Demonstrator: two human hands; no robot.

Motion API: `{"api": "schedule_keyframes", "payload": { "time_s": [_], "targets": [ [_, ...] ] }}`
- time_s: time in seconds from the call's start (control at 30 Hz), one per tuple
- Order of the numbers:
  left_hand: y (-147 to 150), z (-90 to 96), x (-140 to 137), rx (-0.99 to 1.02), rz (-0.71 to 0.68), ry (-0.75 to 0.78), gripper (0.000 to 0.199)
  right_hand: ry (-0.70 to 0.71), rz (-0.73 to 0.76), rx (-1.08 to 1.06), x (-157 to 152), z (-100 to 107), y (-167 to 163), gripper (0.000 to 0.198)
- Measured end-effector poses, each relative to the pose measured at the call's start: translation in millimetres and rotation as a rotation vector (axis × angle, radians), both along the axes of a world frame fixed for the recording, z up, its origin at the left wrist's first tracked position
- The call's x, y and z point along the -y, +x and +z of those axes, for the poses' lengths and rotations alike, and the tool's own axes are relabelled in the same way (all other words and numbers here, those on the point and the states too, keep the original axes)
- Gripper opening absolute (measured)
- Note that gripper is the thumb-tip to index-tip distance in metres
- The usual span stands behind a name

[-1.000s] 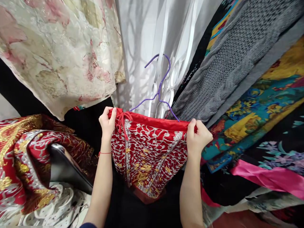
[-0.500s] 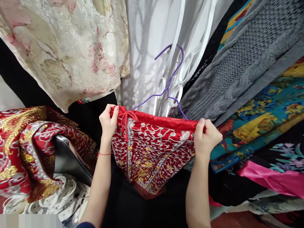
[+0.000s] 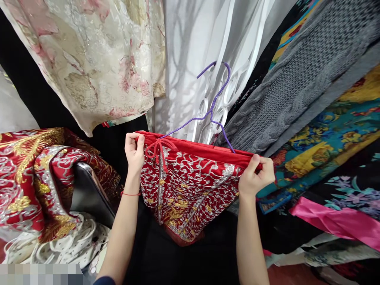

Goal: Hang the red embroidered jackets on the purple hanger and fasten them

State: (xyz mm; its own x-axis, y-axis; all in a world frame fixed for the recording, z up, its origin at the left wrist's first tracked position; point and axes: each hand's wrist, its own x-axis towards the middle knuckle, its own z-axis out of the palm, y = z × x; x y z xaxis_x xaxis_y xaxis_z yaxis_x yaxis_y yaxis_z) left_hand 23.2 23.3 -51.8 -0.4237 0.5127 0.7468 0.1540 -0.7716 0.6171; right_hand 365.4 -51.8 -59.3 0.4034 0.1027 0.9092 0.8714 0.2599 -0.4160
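Seemingly, purple hanger [image 3: 211,111] partway inside red garment [image 3: 187,190]; hands [image 3: 134,152] [image 3: 255,176] grip waistband [image 3: 196,148].

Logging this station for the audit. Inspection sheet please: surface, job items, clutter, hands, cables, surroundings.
Surface: no worktop seen; black cloth below the garment.
Job items: red embroidered garment, red tie near one end of its waistband; purple hanger reaches the waistband, inside or behind unclear.
Clutter: red-and-gold cloth beside a dark panel; white looped items, type unclear.
Hands: left hand and right hand grip opposite waistband ends.
Cables: nothing seen.
Surroundings: cream floral fabric, white drape, grey knit, teal floral cloth, pink fabric.
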Motion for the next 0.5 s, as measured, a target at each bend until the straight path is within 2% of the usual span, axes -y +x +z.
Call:
{"api": "schedule_keyframes", "payload": {
  "time_s": [0.13, 0.23, 0.33, 0.5],
  "targets": [
    [-2, -2.2, 1, 0.001, -0.031, 0.01, 0.037, 0.079, 0.008, 0.034, 0, -10, -3, 0.031],
    [-3, -1.7, 4, -0.028, -0.01, -0.012, 0.033, 0.143, 0.05, -0.043, -1, -13, -7, 0.024],
    [-2, 2.2, 14, -0.09, -0.02, -0.041, 0.028, 0.197, 0.137, -0.081, -2, -13, -7, 0.035],
    [-3, 0.5, 53, -0.275, 0.007, -0.112, 0.038, -0.028, 0.174, -0.059, -14, -15, 6, 0.036]
  ]
}}
